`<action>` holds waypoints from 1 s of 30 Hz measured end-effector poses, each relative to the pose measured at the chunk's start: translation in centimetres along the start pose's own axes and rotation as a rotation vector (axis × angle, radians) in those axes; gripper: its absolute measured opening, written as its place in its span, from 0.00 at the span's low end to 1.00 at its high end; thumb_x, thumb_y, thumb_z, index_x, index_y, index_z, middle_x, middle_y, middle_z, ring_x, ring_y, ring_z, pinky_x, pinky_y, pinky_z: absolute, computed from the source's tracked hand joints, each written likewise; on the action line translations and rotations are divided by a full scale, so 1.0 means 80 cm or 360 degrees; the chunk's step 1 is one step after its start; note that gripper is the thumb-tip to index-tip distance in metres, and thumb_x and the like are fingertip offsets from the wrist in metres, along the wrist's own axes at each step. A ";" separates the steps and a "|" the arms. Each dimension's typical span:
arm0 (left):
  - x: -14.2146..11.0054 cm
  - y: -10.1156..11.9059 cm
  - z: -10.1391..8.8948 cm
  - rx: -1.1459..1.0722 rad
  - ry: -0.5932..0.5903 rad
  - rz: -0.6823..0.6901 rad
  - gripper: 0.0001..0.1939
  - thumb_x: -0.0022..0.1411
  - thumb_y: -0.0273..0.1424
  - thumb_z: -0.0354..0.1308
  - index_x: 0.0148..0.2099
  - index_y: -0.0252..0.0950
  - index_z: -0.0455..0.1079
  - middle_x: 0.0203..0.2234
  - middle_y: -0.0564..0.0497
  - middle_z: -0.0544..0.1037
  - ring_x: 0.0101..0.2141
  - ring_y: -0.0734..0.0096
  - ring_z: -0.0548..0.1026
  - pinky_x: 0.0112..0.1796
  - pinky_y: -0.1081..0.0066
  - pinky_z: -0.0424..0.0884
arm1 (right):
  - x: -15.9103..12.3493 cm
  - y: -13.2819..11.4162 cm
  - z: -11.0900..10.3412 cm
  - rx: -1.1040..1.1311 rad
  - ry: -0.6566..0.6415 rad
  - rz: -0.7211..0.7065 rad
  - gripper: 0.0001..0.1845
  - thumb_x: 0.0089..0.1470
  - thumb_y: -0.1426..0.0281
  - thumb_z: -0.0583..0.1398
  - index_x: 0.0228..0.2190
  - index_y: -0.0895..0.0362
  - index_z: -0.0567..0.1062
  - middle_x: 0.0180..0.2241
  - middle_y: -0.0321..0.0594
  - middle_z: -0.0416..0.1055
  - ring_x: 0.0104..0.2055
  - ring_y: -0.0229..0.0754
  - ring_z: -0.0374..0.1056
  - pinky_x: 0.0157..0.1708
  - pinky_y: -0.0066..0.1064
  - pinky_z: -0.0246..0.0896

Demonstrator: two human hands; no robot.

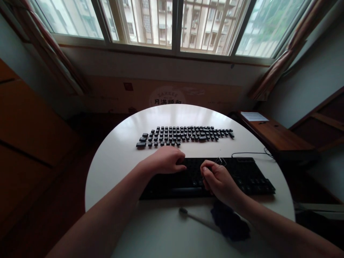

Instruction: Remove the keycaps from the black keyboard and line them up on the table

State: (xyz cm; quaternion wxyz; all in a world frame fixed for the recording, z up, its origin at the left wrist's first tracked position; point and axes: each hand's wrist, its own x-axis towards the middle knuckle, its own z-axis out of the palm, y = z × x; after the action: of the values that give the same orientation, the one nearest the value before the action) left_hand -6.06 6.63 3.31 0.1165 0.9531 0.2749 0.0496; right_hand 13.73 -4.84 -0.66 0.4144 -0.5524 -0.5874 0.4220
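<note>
A black keyboard (172,192) lies on the round white table, most of its keycaps off on the left and middle. Over its left half is my left hand (170,159), fingers curled and thumb stretched to the right; whatever they may hold is hidden. My right hand (217,178) is closed in a fist above the keyboard's middle. From behind its knuckles juts the thin metal wire of a keycap puller (221,161). Beyond the keyboard, loose black keycaps (172,137) stand in rows laid out like a keyboard.
Near the front of the table (107,179) lie a toothbrush (199,218) and a crumpled dark cloth (231,222). A black cable (249,153) runs off the right edge. A wooden side table (285,138) with a white paper (254,116) stands at the right, beneath the window wall.
</note>
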 end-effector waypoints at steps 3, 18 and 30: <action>0.000 -0.001 0.001 -0.0024 -0.0013 -0.0008 0.12 0.55 0.37 0.62 0.25 0.37 0.67 0.23 0.53 0.71 0.25 0.71 0.66 0.25 0.70 0.54 | 0.000 -0.001 0.000 -0.0075 -0.0048 0.0025 0.11 0.59 0.66 0.51 0.26 0.55 0.65 0.12 0.28 0.62 0.13 0.31 0.53 0.15 0.21 0.49; 0.001 -0.005 0.005 -0.0034 -0.0006 -0.0013 0.13 0.56 0.38 0.61 0.25 0.37 0.66 0.22 0.54 0.70 0.24 0.72 0.65 0.25 0.70 0.52 | -0.007 -0.001 0.009 -0.0181 0.0032 -0.0161 0.12 0.59 0.68 0.50 0.25 0.55 0.64 0.13 0.28 0.59 0.14 0.32 0.55 0.17 0.22 0.49; 0.000 0.020 -0.018 -0.0304 -0.0035 0.0109 0.20 0.68 0.44 0.46 0.34 0.37 0.71 0.29 0.50 0.74 0.30 0.68 0.70 0.30 0.70 0.60 | -0.011 -0.011 0.000 0.0212 0.0102 -0.0470 0.13 0.63 0.62 0.51 0.30 0.56 0.67 0.21 0.32 0.64 0.19 0.33 0.59 0.20 0.24 0.54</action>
State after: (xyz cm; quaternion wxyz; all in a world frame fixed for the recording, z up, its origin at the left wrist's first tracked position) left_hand -5.50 5.58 5.10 0.2080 0.9470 0.2347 0.0690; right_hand 13.49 -5.76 0.12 0.5260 -0.4446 -0.6194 0.3768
